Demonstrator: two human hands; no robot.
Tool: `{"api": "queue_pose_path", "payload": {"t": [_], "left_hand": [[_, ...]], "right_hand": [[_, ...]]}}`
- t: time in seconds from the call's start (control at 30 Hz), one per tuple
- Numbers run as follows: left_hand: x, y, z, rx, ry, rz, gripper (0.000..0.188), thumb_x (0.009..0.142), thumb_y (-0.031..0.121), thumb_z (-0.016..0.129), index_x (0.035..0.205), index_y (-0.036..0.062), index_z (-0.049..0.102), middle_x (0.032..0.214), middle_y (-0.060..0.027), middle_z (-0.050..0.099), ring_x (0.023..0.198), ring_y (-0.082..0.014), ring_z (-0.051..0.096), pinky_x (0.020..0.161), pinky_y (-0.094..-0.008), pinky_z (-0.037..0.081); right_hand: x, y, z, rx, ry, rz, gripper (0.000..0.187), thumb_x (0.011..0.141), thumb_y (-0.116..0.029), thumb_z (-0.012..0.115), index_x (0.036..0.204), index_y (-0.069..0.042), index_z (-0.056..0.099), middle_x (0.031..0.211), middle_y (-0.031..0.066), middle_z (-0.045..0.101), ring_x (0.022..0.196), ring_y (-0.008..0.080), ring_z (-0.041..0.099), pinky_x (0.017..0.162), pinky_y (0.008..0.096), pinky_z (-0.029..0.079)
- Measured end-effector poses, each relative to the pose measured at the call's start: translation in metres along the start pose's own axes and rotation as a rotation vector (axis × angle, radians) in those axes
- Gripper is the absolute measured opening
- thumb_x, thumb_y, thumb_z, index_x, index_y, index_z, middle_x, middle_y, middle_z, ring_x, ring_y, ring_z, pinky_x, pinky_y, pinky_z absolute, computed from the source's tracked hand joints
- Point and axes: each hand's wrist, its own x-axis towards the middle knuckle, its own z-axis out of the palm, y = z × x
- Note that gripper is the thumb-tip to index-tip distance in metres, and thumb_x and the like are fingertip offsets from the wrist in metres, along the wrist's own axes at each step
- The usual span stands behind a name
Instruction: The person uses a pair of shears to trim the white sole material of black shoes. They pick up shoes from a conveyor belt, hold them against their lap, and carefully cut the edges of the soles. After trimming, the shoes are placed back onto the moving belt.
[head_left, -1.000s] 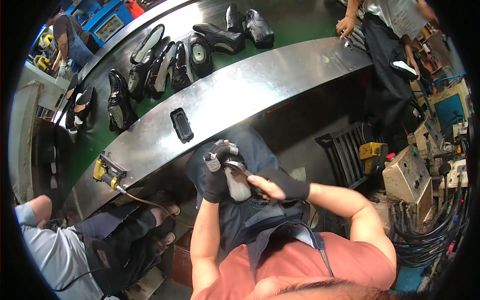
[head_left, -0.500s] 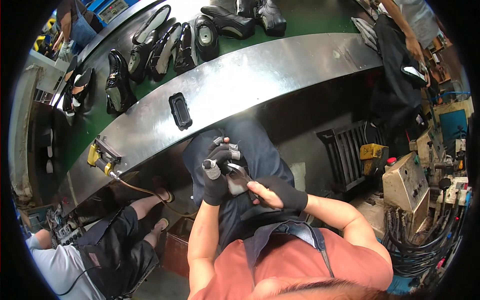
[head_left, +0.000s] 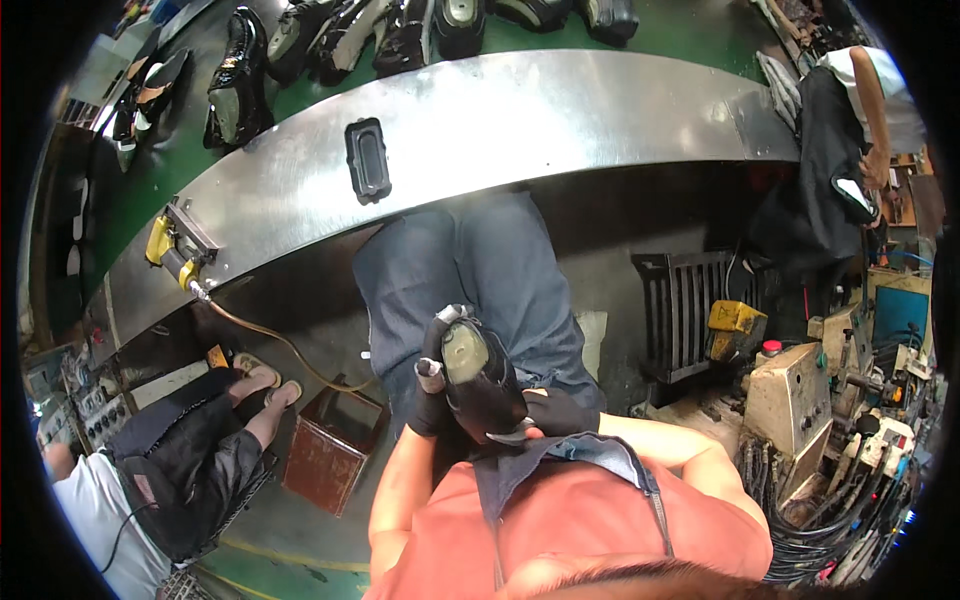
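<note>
Two gloved hands hold one black shoe [head_left: 482, 385] close to the chest, above the lap. Left hand [head_left: 432, 395] wraps the shoe's left side, fingers curled round it, thumb side up; clenched on the shoe. Right hand [head_left: 555, 412] grips the shoe's lower right end, near the heel; fingers closed on it. Shoe sits sole up, toe pointing away from the body; pale grey oval patch shows on the sole. Small grey cylinder [head_left: 430, 375] juts out beside the left hand, touching the shoe; whether it is a tool or part of the last, cannot tell. Thin metal edge shows under the shoe by the right hand; its kind is unclear.

Blue apron [head_left: 480, 270] covers the knees below the shoe. Curved steel tabletop [head_left: 560, 110] runs across ahead, well apart from the hands. Black rectangular tray [head_left: 367, 160] lies on it. Yellow tool [head_left: 165, 245] with a hose is fixed at the tabletop's left end. Green belt [head_left: 700, 25] beyond carries several black shoes [head_left: 235, 80]. Red box [head_left: 325, 450] stands on the floor to the left of the knees. Another person [head_left: 160, 470] sits at lower left; a third stands at upper right, by the tabletop's end.
</note>
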Motion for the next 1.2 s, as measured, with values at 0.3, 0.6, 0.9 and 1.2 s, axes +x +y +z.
{"api": "queue_pose_path", "payload": {"t": [0.3,0.6,0.9,1.2], "left_hand": [[0.058,0.035,0.033,1.019,0.202,0.019,0.048,0.099,0.024,0.049,0.138,-0.0015,0.04,0.128,-0.0175,0.058,0.104,-0.0245,0.063,0.087,-0.0355,0.052],[0.025,0.001,0.05,0.426,0.23,-0.009,0.073,0.079,0.015,0.076,0.138,-0.0087,0.041,0.136,-0.0224,0.051,0.126,-0.0292,0.05,0.105,-0.0377,0.039],[0.039,-0.012,0.038,0.591,0.179,0.045,0.06,0.091,0.034,0.063,0.133,-0.0052,0.047,0.117,-0.0183,0.061,0.104,-0.0264,0.062,0.092,-0.0354,0.048],[0.062,0.023,0.054,0.974,0.143,-0.225,0.063,0.098,0.033,0.045,0.141,-0.0085,0.027,0.13,-0.0379,0.046,0.116,-0.0521,0.049,0.094,-0.0491,0.044]], "right_hand": [[0.115,0.005,-0.122,0.964,0.056,0.88,0.064,0.1,-0.058,0.032,0.083,-0.005,0.064,0.067,0.0036,0.063,0.059,0.0137,0.061,0.053,0.025,0.046],[0.08,0.045,-0.147,0.489,-0.168,0.572,0.051,0.101,-0.046,0.043,0.1,-0.001,0.067,0.087,0.0072,0.07,0.074,0.0173,0.064,0.069,0.0348,0.049],[0.089,0.025,-0.138,-0.346,-0.205,0.503,0.058,0.098,-0.049,0.043,0.085,0.003,0.066,0.082,0.0259,0.064,0.07,0.0418,0.061,0.066,0.0462,0.049],[0.101,-0.003,-0.215,-0.206,-0.451,0.566,0.051,0.097,-0.045,0.05,0.082,0.0,0.066,0.07,0.0184,0.063,0.065,0.0324,0.065,0.061,0.043,0.049]]}}
